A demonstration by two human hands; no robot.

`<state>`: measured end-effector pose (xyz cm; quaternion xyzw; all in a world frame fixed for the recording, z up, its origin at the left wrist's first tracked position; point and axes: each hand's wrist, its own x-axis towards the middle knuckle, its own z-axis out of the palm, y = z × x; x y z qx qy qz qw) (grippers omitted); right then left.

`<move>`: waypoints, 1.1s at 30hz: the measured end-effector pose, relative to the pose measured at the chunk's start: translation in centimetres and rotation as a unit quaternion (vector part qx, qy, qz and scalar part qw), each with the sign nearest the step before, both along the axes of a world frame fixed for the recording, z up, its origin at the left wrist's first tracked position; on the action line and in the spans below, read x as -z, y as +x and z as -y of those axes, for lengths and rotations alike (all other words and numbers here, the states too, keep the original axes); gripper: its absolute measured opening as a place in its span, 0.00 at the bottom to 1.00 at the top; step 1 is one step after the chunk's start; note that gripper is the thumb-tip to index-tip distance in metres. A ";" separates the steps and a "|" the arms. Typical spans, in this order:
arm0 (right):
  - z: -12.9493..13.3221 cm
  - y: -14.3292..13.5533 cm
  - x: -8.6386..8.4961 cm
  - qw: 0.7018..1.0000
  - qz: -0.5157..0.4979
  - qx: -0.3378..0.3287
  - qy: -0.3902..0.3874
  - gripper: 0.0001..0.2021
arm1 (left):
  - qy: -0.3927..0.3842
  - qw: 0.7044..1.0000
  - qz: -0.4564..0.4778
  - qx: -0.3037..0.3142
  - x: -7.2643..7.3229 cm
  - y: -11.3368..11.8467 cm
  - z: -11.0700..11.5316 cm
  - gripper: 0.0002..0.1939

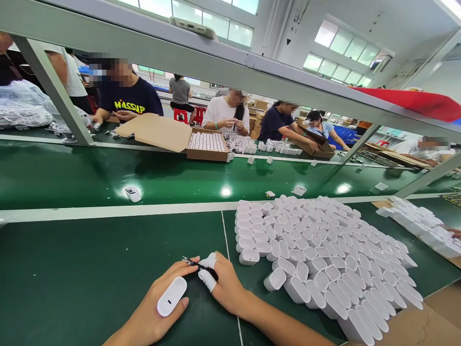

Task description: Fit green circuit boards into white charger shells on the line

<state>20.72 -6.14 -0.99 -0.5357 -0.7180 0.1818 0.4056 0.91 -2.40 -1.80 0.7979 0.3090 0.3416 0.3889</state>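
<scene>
My left hand (154,298) is curled around a white oval plastic housing (172,297), whose small dark slot faces up. The fingers of my right hand (223,283) wear white finger covers and pinch a thin black piece (209,270) with a shinier end, too small to identify. That piece points toward my left fingertips, which are close to it or touching it; I cannot tell which. Both hands are just above the green work surface (90,269). To their right stand many similar white housings (309,240) packed upright in a large group, with one housing (275,278) at its near left edge.
A green conveyor belt (180,178) runs beyond a white rail (118,212), carrying a white part (133,193) and other small pieces. A metal shelf beam (223,60) crosses above. Co-workers sit opposite, near a carton (207,154) of white parts. Cardboard (432,312) lies lower right.
</scene>
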 end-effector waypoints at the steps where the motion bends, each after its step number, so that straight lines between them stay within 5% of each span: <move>1: 0.0 0.0 0.0 1.000 -0.002 0.004 0.000 0.08 | 0.001 1.000 -0.002 -0.004 0.0 0.0 0.1 0.19; 15: 0.1 0.0 0.2 1.000 -0.017 0.016 0.019 0.08 | 0.013 1.000 -0.007 0.000 -0.1 0.2 0.0 0.21; 24: 0.3 0.1 -0.5 0.999 -0.026 0.017 0.039 0.12 | 0.058 0.996 -0.047 0.055 0.0 -0.4 -0.8 0.21; 33: 0.1 0.3 0.3 0.995 0.085 0.039 0.033 0.11 | 0.084 0.988 -0.053 0.121 -1.5 0.1 0.0 0.18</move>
